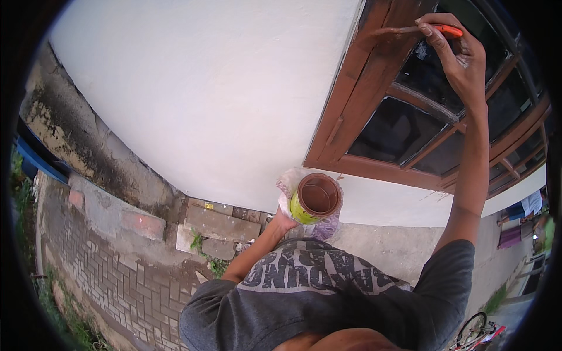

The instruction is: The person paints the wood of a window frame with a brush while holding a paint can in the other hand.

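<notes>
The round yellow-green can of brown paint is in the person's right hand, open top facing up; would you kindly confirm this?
Not quite: the head view shows the can in the left hand, open top facing up; the right hand holds an orange-handled brush.

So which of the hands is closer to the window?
Right. The right hand is in front of the window, holding a brush; the left hand is below and left of it, with the paint can.

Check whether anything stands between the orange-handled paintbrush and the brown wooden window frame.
Nothing visible does: the right hand holds the orange-handled paintbrush with its tip at the brown wooden window frame. The round yellow-green paint can in the left hand is off to the lower left.
</notes>
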Demonstrator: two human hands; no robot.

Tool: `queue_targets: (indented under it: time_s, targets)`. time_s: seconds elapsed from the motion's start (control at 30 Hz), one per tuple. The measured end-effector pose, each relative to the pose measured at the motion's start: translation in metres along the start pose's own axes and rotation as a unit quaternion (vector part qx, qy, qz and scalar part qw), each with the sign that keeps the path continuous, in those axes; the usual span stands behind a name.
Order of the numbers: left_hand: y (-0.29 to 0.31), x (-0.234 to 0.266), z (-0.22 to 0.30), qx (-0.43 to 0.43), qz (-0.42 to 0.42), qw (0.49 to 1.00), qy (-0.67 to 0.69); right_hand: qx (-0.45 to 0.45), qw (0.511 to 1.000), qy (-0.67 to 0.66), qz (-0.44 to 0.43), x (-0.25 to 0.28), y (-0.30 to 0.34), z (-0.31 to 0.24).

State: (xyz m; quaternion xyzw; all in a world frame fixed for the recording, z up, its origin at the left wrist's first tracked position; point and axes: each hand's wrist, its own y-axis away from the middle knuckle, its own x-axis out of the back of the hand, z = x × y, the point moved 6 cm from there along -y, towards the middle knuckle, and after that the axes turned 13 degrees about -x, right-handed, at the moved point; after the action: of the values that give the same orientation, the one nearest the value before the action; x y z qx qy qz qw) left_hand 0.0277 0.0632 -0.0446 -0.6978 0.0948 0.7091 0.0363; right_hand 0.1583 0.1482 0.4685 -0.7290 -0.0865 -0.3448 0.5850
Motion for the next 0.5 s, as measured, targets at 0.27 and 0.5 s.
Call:
queue_targets:
  time_s: [0.27, 0.5]
  targets:
    - [0.0, -0.034, -0.003, 0.004, -0.003, 0.999, -0.032, 0.003, 0.997, -0.033, 0.074, 0.029, 0.045, -0.049]
    - [0.001, -0.041, 0.002, -0.025, -0.029, 0.999, -0.029, -0.213, 0.894, -0.154, -0.362, -0.119, 0.164, -0.046]
